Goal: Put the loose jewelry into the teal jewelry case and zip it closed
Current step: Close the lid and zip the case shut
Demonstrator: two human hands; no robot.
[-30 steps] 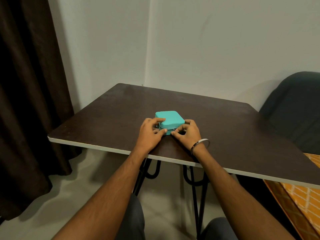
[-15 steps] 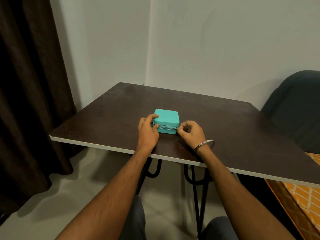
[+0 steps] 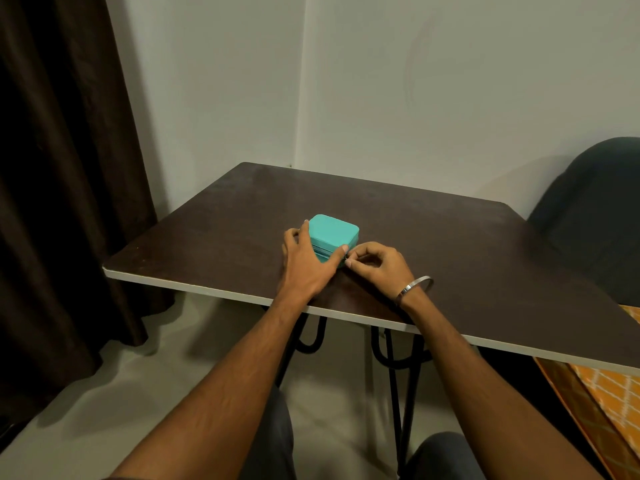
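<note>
Head view: left hand grips teal case; right hand fingers pinch its zipper pull

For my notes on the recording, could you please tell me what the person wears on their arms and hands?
Both forearms are bare, no sleeves or gloves. The right wrist carries a plain silver metal bangle, thin and round. The left hand and right hand show no rings that I can make out.
</note>
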